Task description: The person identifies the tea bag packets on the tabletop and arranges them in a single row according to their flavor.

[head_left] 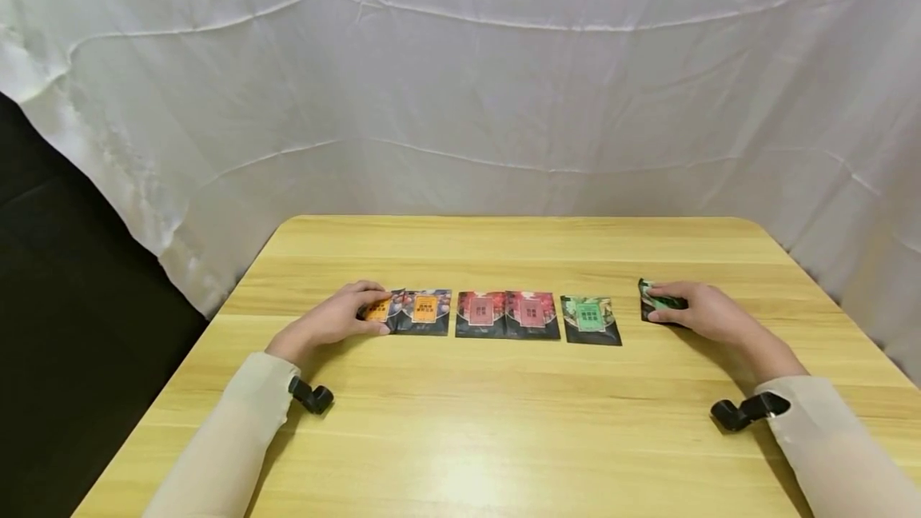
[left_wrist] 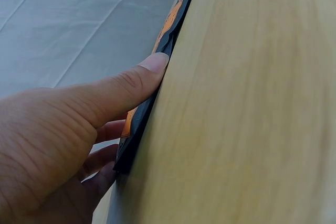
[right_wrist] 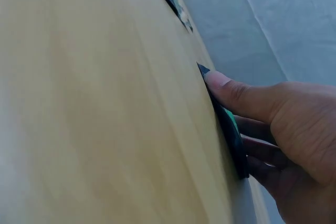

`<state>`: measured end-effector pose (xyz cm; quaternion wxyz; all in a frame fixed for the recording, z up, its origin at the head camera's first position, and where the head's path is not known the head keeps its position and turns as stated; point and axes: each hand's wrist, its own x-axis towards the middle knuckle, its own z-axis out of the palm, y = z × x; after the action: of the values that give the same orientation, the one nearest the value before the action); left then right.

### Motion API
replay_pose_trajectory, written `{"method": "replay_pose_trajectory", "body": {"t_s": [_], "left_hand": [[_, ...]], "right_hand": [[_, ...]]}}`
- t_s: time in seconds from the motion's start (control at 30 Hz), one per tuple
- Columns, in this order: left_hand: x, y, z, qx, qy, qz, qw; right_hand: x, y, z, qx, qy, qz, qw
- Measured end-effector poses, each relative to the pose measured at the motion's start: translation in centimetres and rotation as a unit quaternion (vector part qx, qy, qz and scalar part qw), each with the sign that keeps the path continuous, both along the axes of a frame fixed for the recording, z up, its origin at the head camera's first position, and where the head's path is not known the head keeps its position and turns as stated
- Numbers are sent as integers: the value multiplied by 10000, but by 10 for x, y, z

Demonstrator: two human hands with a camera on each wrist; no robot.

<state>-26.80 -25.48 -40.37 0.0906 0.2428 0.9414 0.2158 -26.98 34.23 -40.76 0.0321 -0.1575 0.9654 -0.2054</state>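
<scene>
A row of flat black-bottomed sachets lies across the table. At its left end my left hand holds an orange-labelled sachet, thumb on the near edge and fingers at the far side. That sachet touches a second orange-labelled sachet. In the middle lie two red sachets, the left one meeting the right one. A green-labelled sachet lies flat to their right. Farther right, my right hand grips another green sachet between thumb and fingers; much of it is covered by the hand.
The light wood table has its far edge just beyond the sachets. A pale cloth hangs behind it, and a black surface is at the left. Each sleeve carries a small black wrist camera.
</scene>
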Motion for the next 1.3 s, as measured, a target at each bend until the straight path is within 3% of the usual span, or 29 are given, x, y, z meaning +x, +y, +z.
{"method": "replay_pose_trajectory", "body": {"t_s": [1.3], "left_hand": [[0, -1, 1, -6, -1, -38, 10000]], "right_hand": [[16, -34, 13, 104, -213, 740, 9970]]}}
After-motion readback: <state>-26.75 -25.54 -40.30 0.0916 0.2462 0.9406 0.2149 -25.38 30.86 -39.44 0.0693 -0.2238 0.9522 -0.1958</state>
